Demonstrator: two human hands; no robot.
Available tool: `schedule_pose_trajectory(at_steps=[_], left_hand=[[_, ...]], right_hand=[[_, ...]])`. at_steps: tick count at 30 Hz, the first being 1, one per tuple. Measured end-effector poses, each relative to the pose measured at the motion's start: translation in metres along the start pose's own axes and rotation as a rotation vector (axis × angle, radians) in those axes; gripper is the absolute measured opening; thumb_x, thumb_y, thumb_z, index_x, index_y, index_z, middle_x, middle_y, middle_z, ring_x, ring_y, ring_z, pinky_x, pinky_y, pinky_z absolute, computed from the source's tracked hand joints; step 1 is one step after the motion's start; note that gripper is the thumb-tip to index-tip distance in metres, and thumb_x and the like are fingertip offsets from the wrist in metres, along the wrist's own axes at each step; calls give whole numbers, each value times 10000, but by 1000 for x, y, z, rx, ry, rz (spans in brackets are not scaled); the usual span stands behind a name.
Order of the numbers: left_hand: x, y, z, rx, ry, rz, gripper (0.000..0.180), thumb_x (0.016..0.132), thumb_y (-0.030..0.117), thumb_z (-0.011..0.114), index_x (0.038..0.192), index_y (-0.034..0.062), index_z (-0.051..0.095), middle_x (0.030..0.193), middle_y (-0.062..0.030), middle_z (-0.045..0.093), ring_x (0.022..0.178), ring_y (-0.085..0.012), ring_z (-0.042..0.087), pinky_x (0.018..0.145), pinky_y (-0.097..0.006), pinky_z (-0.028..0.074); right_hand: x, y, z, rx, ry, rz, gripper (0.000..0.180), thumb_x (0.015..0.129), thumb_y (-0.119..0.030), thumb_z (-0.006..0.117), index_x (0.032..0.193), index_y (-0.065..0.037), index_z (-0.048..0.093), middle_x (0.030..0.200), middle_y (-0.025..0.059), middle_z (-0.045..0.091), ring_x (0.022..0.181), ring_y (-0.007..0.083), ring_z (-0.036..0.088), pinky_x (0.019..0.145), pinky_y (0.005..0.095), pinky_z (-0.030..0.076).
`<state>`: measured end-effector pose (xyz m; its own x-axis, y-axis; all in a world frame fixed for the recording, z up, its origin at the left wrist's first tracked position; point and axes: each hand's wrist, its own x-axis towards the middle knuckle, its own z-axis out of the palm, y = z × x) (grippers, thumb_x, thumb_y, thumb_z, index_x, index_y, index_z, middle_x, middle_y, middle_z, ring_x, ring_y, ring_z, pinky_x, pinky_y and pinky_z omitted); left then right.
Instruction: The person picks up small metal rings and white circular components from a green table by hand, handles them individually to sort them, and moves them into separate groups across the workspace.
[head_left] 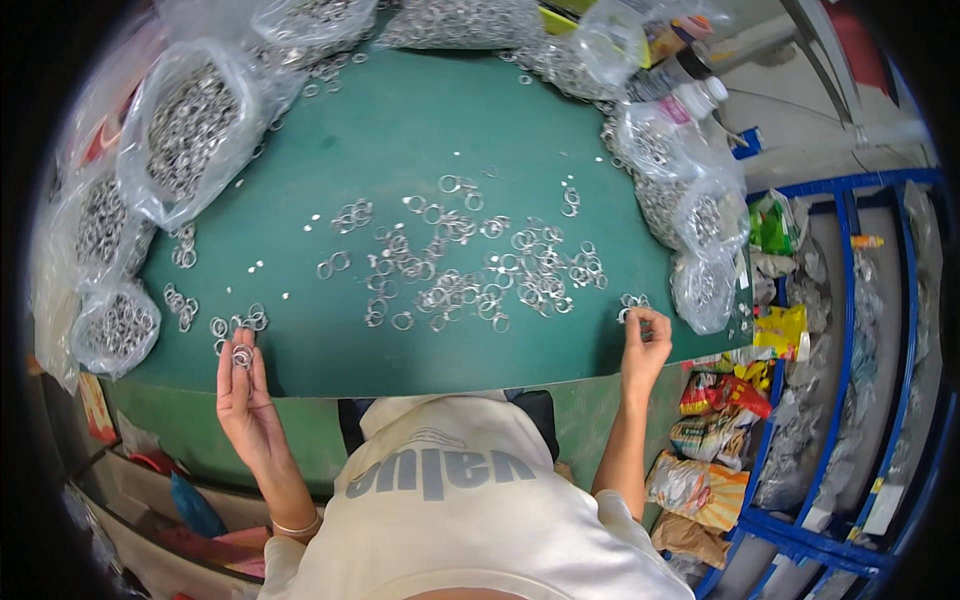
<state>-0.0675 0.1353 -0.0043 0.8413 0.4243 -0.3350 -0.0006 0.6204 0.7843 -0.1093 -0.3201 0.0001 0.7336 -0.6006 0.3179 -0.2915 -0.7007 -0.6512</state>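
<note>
Many small silver metal rings lie scattered over the middle of a green table. My left hand is at the table's near left edge, palm up, with a small stack of rings pinched at its fingertips. A little cluster of rings lies just beyond it. My right hand is at the near right edge, fingers curled and pinching a ring beside a few loose rings.
Clear plastic bags full of rings stand around the table: left, near left, back and right. A plastic bottle lies at the back right. Blue metal shelving and colourful packets are on the right.
</note>
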Motion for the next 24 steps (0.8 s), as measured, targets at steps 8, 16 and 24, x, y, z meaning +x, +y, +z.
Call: schedule_pose_trajectory(at_steps=[8, 16, 24], left_hand=[[-13, -24, 40, -116, -236, -258, 444, 928, -85, 447, 1349, -149, 322, 1366, -311, 403, 1279, -366, 437, 1087, -401, 400], [-21, -31, 52, -81, -246, -318, 423, 922, -79, 463, 1327, -146, 361, 1354, -300, 427, 1277, -373, 441, 1065, -406, 426], [-30, -39, 63, -79, -312, -385, 393, 916, -65, 486, 1292, -150, 411, 1311, -312, 466, 1233, -373, 490, 1041, -399, 451]], right_hand=[[2, 34, -10, -40, 75, -1, 47, 810, -44, 674, 848, -18, 666, 843, 58, 582, 757, 175, 487, 686, 298, 420], [5, 17, 0, 306, -19, 224, 35, 840, -43, 662, 847, -9, 657, 794, 9, 539, 680, 95, 443, 609, 235, 386], [0, -38, 34, 121, -336, -102, 60, 761, -29, 677, 811, -50, 651, 731, 47, 571, 700, 197, 498, 701, 320, 386]])
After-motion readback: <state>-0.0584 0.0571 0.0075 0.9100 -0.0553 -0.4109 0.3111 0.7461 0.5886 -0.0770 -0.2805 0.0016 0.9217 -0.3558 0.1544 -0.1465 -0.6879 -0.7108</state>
